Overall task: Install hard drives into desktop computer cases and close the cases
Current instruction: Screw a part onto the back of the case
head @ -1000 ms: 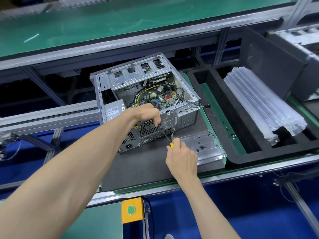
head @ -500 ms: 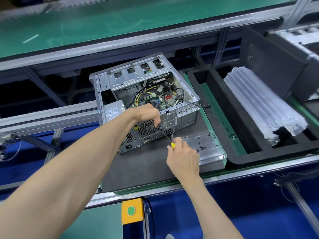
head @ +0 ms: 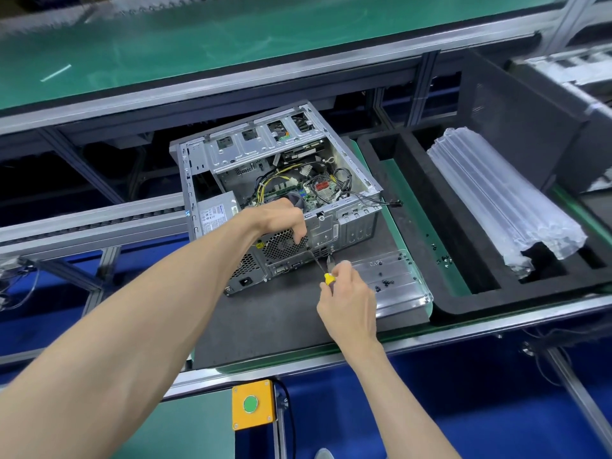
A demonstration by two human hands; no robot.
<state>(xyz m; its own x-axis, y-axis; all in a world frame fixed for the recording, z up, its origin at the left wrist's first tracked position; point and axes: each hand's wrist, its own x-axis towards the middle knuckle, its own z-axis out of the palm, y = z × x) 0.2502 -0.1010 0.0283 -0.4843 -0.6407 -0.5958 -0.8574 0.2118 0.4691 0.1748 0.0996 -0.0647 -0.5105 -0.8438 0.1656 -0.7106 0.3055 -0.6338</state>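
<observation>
An open silver desktop case (head: 344, 180) lies on a dark mat (head: 271, 313), its cables and board exposed. My left hand (head: 281, 220) grips the case's near top edge above the rear fan grille, fingers curled over the rim. My right hand (head: 347, 303) holds a yellow-handled screwdriver (head: 319, 268), its thin shaft angled up to the case's rear panel just under my left fingers. No hard drive can be made out in the case.
A clear plastic tray (head: 397, 283) with several small black screws sits right of the case. A black foam bin (head: 440, 226) holds bundled clear plastic packaging (head: 496, 203). A yellow box with a green button (head: 253, 405) is at the bench's front edge. A dark case stands at the far right.
My right hand has shifted very slightly on the screwdriver. The left hand and the case stay where they were.
</observation>
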